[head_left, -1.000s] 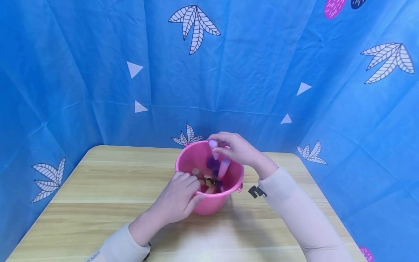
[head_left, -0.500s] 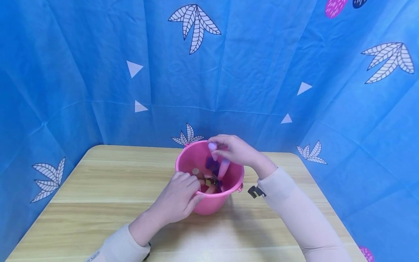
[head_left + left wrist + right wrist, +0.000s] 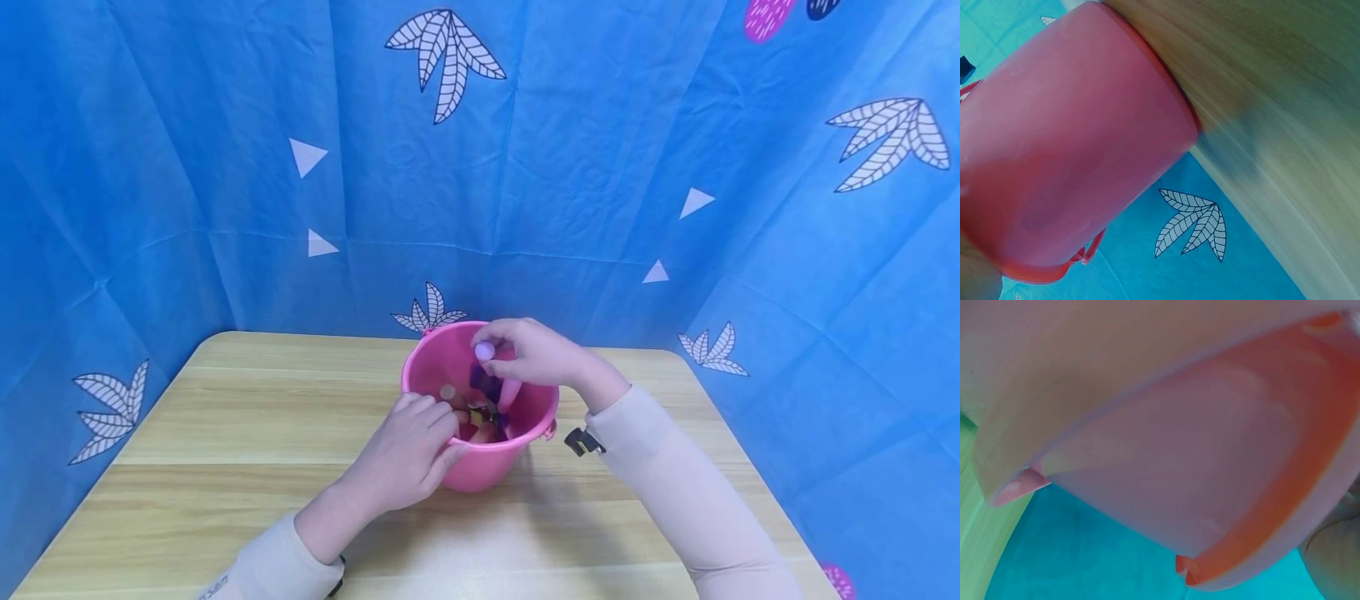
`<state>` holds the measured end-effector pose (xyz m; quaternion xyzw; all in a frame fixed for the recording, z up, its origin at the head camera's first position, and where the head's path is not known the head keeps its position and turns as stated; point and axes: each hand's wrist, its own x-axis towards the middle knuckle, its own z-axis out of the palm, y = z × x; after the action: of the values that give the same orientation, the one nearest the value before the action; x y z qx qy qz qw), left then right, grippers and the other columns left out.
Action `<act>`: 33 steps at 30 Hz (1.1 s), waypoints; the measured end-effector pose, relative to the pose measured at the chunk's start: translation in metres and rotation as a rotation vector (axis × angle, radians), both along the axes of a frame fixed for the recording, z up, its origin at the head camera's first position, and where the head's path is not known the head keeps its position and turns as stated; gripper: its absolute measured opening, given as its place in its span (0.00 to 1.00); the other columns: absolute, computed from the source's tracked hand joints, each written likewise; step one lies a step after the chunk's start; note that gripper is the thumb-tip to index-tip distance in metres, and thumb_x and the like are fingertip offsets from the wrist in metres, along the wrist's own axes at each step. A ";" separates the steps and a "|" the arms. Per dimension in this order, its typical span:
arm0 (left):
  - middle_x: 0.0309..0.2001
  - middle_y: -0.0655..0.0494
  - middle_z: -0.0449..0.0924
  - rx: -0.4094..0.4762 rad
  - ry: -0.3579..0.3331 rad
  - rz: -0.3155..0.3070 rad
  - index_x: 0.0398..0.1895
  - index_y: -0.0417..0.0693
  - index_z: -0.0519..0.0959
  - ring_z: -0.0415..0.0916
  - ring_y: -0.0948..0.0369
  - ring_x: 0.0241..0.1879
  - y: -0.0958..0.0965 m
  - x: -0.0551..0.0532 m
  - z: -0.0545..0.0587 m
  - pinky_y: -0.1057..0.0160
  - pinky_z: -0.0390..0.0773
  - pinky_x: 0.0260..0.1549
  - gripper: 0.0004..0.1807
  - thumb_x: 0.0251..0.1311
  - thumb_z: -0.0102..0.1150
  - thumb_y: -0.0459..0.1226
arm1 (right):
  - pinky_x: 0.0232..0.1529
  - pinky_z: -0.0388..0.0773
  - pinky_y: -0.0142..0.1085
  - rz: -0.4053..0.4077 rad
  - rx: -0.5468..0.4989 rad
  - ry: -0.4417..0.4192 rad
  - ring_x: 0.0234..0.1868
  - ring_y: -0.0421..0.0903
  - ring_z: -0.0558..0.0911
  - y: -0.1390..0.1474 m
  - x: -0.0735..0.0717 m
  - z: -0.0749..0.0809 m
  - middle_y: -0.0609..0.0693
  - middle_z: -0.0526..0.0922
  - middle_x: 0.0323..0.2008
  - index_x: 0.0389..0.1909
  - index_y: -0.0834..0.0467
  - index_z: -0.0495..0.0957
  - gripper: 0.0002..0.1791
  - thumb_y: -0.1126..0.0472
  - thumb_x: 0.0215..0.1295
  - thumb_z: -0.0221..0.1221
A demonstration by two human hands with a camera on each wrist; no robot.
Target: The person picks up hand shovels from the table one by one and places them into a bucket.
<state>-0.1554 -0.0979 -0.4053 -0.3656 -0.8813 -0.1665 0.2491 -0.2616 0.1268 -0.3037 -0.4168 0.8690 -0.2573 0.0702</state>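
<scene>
A pink bucket (image 3: 480,472) stands upright on the wooden table. On its near left rim my left hand (image 3: 401,454) grips, fingers curled over the edge and thumb outside. Over the bucket's far right side, my right hand (image 3: 543,358) pinches a small thing with a round lilac end (image 3: 484,351) between thumb and fingers; its kind cannot be told. Inside the bucket are a dark purple piece (image 3: 486,383), a slim pink piece (image 3: 510,393) and several other small things. The bucket's outer wall (image 3: 1072,137) fills much of the left wrist view.
The wooden table (image 3: 262,417) has a far edge close behind the bucket. A blue patterned curtain (image 3: 585,167) hangs behind and on both sides. A handle lug (image 3: 551,430) juts from the bucket's right side.
My right hand has moved slightly down toward the bucket with the lilac-ended thing, whose round end now faces the head view more. My left hand and the bucket have stayed put.
</scene>
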 end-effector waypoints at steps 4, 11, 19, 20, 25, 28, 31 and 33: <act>0.32 0.65 0.72 0.005 -0.001 -0.005 0.37 0.54 0.77 0.67 0.63 0.38 0.000 0.000 0.000 0.56 0.68 0.49 0.09 0.68 0.58 0.49 | 0.50 0.77 0.38 0.014 0.016 -0.009 0.39 0.40 0.83 -0.002 -0.001 -0.002 0.45 0.81 0.39 0.51 0.56 0.80 0.14 0.64 0.65 0.63; 0.33 0.65 0.73 0.007 -0.002 -0.010 0.37 0.54 0.77 0.68 0.63 0.39 0.000 0.000 0.000 0.56 0.68 0.49 0.10 0.69 0.57 0.49 | 0.44 0.82 0.34 0.025 0.051 -0.188 0.25 0.47 0.88 -0.004 0.003 -0.005 0.51 0.78 0.37 0.52 0.59 0.77 0.14 0.68 0.65 0.60; 0.32 0.65 0.73 0.007 0.005 -0.007 0.36 0.55 0.77 0.67 0.63 0.38 0.001 0.000 0.000 0.56 0.68 0.48 0.10 0.68 0.57 0.50 | 0.40 0.83 0.35 0.007 0.069 -0.278 0.27 0.50 0.88 -0.006 0.004 -0.010 0.52 0.79 0.41 0.52 0.59 0.77 0.15 0.70 0.65 0.59; 0.32 0.65 0.72 0.005 0.005 -0.005 0.35 0.55 0.76 0.67 0.63 0.38 0.001 0.000 0.000 0.56 0.68 0.49 0.10 0.68 0.57 0.50 | 0.40 0.83 0.35 0.013 0.070 -0.275 0.27 0.50 0.88 -0.006 0.004 -0.011 0.52 0.79 0.41 0.52 0.59 0.77 0.15 0.70 0.65 0.59; 0.32 0.65 0.71 -0.002 -0.009 -0.004 0.36 0.56 0.76 0.67 0.63 0.39 0.001 0.001 0.001 0.55 0.68 0.50 0.12 0.70 0.54 0.52 | 0.39 0.83 0.34 0.031 0.084 -0.249 0.27 0.51 0.88 -0.007 0.004 -0.016 0.50 0.79 0.40 0.49 0.58 0.77 0.13 0.69 0.65 0.60; 0.33 0.65 0.72 -0.005 -0.015 -0.006 0.37 0.55 0.77 0.67 0.63 0.40 0.001 0.001 0.001 0.55 0.67 0.50 0.16 0.73 0.48 0.54 | 0.37 0.83 0.34 0.045 0.078 -0.236 0.27 0.52 0.87 -0.008 0.005 -0.018 0.50 0.79 0.40 0.49 0.58 0.78 0.13 0.69 0.64 0.60; 0.32 0.65 0.71 -0.008 -0.009 -0.005 0.36 0.56 0.76 0.67 0.63 0.39 0.001 0.000 0.001 0.56 0.67 0.50 0.17 0.73 0.46 0.54 | 0.35 0.83 0.34 0.055 0.083 -0.226 0.27 0.52 0.87 -0.010 0.007 -0.017 0.50 0.80 0.40 0.49 0.58 0.78 0.13 0.69 0.64 0.60; 0.31 0.65 0.70 -0.008 -0.002 -0.004 0.34 0.56 0.75 0.66 0.63 0.39 0.001 0.000 0.001 0.56 0.67 0.49 0.15 0.73 0.48 0.54 | 0.34 0.83 0.34 0.060 0.097 -0.210 0.27 0.52 0.87 -0.011 0.008 -0.017 0.49 0.80 0.39 0.49 0.57 0.79 0.13 0.69 0.64 0.61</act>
<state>-0.1550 -0.0969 -0.4048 -0.3682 -0.8814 -0.1640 0.2465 -0.2538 0.1154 -0.3209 -0.4093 0.8555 -0.2549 0.1887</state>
